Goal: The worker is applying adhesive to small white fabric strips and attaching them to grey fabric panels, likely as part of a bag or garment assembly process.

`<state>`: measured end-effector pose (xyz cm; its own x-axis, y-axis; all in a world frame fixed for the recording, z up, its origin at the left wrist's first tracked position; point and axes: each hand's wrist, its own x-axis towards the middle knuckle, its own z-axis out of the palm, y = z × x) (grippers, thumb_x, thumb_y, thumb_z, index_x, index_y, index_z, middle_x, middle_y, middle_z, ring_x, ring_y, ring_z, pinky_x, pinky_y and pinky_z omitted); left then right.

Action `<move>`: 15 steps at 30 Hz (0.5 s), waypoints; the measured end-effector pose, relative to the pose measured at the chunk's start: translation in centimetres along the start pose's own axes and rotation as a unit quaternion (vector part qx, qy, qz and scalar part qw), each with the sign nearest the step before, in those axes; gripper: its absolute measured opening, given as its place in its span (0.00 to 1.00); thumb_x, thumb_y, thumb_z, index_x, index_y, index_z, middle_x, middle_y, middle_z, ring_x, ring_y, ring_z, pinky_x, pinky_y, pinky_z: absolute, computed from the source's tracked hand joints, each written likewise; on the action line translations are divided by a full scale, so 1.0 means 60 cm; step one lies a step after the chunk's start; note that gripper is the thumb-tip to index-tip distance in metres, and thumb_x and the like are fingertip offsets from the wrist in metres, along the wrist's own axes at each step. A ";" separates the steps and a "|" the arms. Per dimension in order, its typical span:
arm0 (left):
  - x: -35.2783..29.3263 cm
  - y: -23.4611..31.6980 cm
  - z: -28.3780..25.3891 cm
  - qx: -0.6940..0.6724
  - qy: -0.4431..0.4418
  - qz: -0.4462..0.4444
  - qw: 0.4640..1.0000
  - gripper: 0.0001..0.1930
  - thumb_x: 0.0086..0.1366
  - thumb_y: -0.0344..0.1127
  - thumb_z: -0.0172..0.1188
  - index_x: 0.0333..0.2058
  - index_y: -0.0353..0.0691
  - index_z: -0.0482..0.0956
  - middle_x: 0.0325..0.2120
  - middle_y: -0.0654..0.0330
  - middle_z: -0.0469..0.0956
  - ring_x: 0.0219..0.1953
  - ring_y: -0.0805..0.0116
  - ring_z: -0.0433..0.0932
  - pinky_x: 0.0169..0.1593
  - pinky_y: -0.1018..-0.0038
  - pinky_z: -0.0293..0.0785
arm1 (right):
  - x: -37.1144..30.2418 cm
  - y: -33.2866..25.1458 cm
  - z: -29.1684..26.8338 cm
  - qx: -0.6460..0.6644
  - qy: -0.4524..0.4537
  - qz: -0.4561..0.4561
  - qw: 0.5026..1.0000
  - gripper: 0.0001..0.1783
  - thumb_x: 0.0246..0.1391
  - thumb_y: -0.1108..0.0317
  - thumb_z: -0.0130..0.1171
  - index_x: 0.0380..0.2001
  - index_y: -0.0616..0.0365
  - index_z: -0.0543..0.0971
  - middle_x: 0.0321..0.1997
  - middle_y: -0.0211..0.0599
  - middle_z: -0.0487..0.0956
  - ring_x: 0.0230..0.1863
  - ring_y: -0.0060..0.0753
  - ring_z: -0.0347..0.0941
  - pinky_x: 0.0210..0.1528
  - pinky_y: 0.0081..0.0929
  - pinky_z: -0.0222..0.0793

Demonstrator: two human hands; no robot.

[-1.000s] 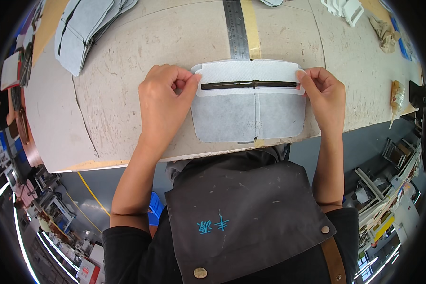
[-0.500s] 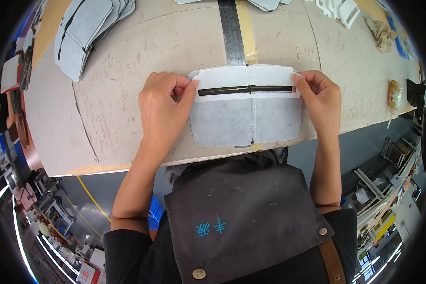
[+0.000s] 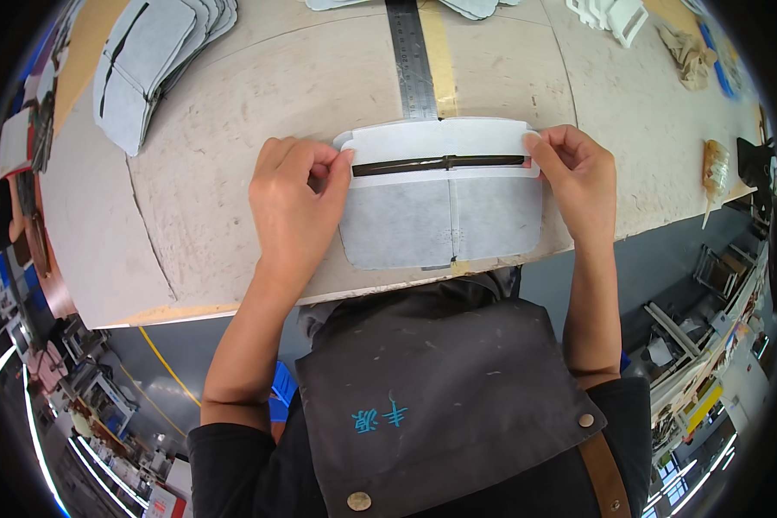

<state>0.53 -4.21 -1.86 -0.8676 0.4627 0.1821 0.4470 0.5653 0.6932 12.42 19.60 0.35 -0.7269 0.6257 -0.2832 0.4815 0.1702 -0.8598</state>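
Note:
On the table near its front edge lies a light grey fabric-like panel (image 3: 397, 223) with rounded corners and a seam down its middle. Across its upper part sits a white slotted strip (image 3: 406, 136), and a dark zipper-like band (image 3: 406, 167) shows through the slot. My left hand (image 3: 300, 194) pinches the strip's left end between thumb and fingers. At the opposite end my right hand (image 3: 576, 177) grips the strip's corner the same way. The fingertips partly cover both ends. Beyond the strip, a metal ruler (image 3: 412, 65) points away from me along the table.
A fanned stack of similar grey panels (image 3: 151, 65) lies at the far left. White slotted frames (image 3: 617, 17) and a crumpled tan cloth (image 3: 689, 59) are at the far right. A bottle with a thin nozzle (image 3: 714, 168) lies by the right edge. Yellowish tape (image 3: 440, 60) runs beside the ruler.
The whole view has shifted slightly, so the table things appear a little farther left. Both hands keep the same pinch on the strip's ends.

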 end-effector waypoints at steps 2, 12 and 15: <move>0.001 -0.003 -0.001 0.000 0.001 0.012 1.000 0.08 0.52 0.25 0.68 0.21 0.37 0.76 0.17 0.61 0.72 0.24 0.66 0.69 0.26 0.71 0.66 | -0.001 -0.004 -0.006 0.017 -0.005 0.005 1.000 0.09 0.52 0.70 0.65 0.26 0.66 0.80 0.22 0.29 0.79 0.26 0.15 0.72 0.30 0.16 0.66; 0.007 0.006 -0.011 0.012 -0.035 -0.007 0.999 0.07 0.55 0.25 0.67 0.23 0.34 0.76 0.20 0.60 0.72 0.25 0.67 0.70 0.27 0.72 0.66 | 0.008 0.010 -0.010 -0.072 0.021 -0.112 0.991 0.07 0.45 0.73 0.69 0.23 0.63 0.81 0.26 0.31 0.77 0.26 0.22 0.71 0.30 0.20 0.68; 0.007 0.007 -0.012 0.010 -0.037 -0.020 0.999 0.07 0.55 0.25 0.67 0.23 0.34 0.76 0.20 0.60 0.72 0.25 0.69 0.70 0.27 0.74 0.66 | 0.011 0.012 -0.007 -0.106 0.028 -0.115 0.987 0.07 0.45 0.72 0.69 0.21 0.62 0.80 0.26 0.33 0.77 0.25 0.24 0.71 0.29 0.22 0.69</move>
<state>0.20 -4.27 -0.97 -0.8667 0.4883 0.1018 0.4171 0.5978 0.6845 12.50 20.46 -0.27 -0.8042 0.5912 -0.0618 0.4020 0.4643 -0.7892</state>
